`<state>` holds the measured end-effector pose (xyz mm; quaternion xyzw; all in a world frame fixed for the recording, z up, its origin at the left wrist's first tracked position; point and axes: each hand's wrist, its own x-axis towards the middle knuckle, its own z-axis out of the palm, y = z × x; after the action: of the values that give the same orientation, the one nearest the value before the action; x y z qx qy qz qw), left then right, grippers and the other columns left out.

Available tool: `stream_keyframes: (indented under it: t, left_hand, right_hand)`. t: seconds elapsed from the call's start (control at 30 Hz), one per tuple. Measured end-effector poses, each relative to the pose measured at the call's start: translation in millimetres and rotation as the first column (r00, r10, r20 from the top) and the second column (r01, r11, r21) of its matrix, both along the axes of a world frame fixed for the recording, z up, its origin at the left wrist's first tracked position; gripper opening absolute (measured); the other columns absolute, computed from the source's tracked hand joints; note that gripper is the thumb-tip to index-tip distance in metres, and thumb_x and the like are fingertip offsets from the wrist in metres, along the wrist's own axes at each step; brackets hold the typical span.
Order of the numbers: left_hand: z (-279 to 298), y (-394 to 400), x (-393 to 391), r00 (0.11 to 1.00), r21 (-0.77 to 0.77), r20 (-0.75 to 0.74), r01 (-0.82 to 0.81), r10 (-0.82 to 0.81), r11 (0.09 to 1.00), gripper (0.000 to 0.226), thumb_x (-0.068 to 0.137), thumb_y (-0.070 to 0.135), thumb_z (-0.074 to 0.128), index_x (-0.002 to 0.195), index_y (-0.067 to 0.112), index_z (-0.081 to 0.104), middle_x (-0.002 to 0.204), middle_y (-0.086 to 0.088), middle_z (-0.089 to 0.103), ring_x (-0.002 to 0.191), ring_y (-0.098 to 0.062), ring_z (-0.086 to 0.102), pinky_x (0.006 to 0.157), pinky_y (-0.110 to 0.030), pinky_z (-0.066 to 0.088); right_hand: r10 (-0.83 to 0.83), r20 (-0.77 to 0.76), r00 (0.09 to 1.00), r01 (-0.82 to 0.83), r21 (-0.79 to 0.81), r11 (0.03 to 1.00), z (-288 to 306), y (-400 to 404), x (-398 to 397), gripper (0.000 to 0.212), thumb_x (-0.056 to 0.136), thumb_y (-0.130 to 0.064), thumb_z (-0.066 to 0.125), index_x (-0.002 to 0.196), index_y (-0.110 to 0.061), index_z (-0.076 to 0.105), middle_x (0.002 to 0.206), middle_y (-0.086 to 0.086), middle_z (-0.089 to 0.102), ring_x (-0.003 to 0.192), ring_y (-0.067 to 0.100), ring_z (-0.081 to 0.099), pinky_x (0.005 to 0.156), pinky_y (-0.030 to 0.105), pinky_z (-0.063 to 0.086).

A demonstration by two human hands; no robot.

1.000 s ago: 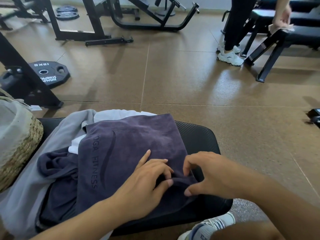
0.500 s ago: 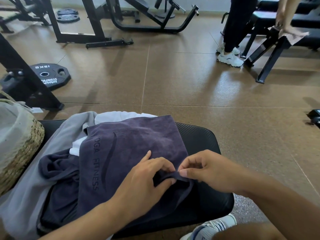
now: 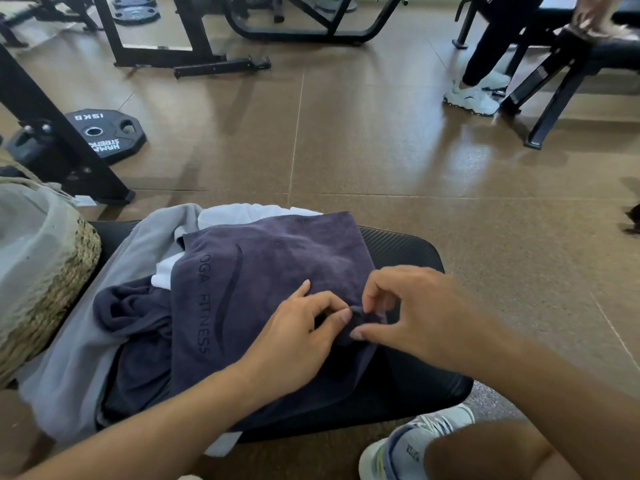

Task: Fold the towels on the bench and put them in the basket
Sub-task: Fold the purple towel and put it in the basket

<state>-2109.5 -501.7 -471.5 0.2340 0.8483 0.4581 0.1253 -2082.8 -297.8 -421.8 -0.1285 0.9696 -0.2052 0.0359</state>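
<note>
Both hands, your left hand (image 3: 294, 336) and right hand (image 3: 415, 310), pinch the purple towel (image 3: 263, 271) at its 4 o'clock corner, probably to start a fold, atop the pile on the surface (image 3: 408, 258); basket (image 3: 52, 271) at 9 o'clock.

1. Black padded bench (image 3: 408, 251), ribbed far edge, standing on brown floor (image 3: 381, 150).
2. On bench: woven basket (image 3: 65, 282) at left end; light grey towel (image 3: 104, 323) beside it.
3. Other towels piled over the grey one.

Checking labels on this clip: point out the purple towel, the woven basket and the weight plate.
purple towel (image 3: 277, 271), head view, flat top surface.
woven basket (image 3: 52, 292), head view, woven side wall.
weight plate (image 3: 114, 140), head view, lettered face.
</note>
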Motion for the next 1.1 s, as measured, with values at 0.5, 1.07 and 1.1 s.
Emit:
stream_keyframes:
  t: [0.5, 1.07, 1.1]
  left_hand:
    - [6, 0, 6, 0.983, -0.106, -0.011, 0.183, -0.186, 0.977, 0.034, 0.103, 0.051, 0.039, 0.105, 0.035, 0.068, 0.1, 0.02, 0.071, 0.107, 0.005, 0.062, 0.127, -0.034, -0.007]
    - [-13, -1, 26, 0.812, -0.531, -0.342, 0.248, -0.473, 0.81, 0.039, 0.078, 0.067, 0.067, 0.102, 0.036, 0.073, 0.109, 0.015, 0.063, 0.119, -0.008, 0.056, 0.124, -0.059, -0.002]
    - [-14, 0, 27, 0.817, -0.517, -0.343, 0.248, -0.464, 0.819, 0.036, 0.079, 0.064, 0.068, 0.101, 0.036, 0.073, 0.108, 0.015, 0.062, 0.117, -0.008, 0.056, 0.125, -0.057, -0.001]
  right_hand:
    - [0.01, 0.396, 0.918, 0.04, -0.12, 0.992, 20, 13, -3, 0.006, 0.079, -0.03, 0.073, 0.073, -0.029, 0.074, 0.073, -0.013, 0.072, 0.069, 0.003, 0.066, 0.071, 0.029, 0.056]
    - [-0.207, 0.43, 0.879, 0.072, 0.31, 0.948, -4, 27, -27, 0.031, 0.082, -0.058, 0.072, 0.091, -0.028, 0.077, 0.085, -0.008, 0.073, 0.086, 0.017, 0.068, 0.078, 0.032, 0.057]
    - [-0.215, 0.487, 0.846, 0.079, 0.286, 0.955, -7, 24, -29, 0.038, 0.079, -0.06, 0.074, 0.087, -0.023, 0.077, 0.08, -0.006, 0.074, 0.079, 0.017, 0.071, 0.071, 0.032, 0.059]
